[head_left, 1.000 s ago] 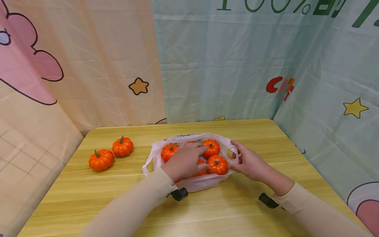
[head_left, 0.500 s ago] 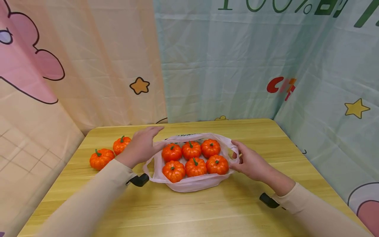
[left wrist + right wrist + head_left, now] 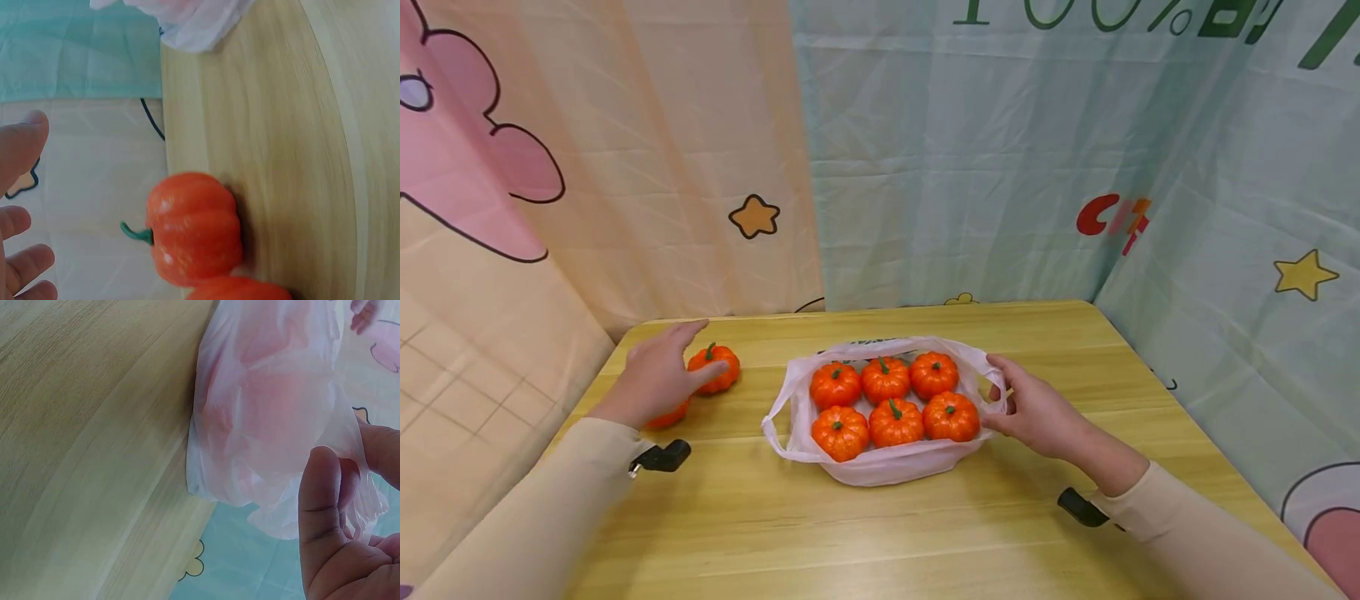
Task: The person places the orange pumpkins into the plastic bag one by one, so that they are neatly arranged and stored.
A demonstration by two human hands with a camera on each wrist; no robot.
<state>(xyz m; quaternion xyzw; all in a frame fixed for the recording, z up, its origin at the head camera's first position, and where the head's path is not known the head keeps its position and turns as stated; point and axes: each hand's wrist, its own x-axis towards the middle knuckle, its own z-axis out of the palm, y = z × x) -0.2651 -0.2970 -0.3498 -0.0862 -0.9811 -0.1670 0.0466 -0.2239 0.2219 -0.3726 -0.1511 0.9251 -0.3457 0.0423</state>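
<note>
A white plastic bag (image 3: pixel 887 473) stands mid-table with its mouth spread, holding several small orange pumpkins (image 3: pixel 897 423) with green stems. My right hand (image 3: pixel 1037 412) pinches the bag's right handle between thumb and fingers; the right wrist view shows the thin film (image 3: pixel 269 425) gathered in that grip. At the left, my left hand (image 3: pixel 658 371) hovers beside a loose pumpkin (image 3: pixel 718 371), its fingers spread and holding nothing. A second loose pumpkin (image 3: pixel 670 415) is mostly hidden below that hand. In the left wrist view the nearer pumpkin (image 3: pixel 195 228) lies apart from the fingers (image 3: pixel 28 265).
The wooden table (image 3: pixel 880 542) ends at a back edge against printed cloth curtains (image 3: pixel 955 167). The bag's left handle loop (image 3: pixel 778 425) hangs loose toward the two pumpkins outside it.
My left hand has drawn out from over the bag and travelled left to the loose pumpkins, uncovering the ones inside. The right hand keeps its hold on the handle.
</note>
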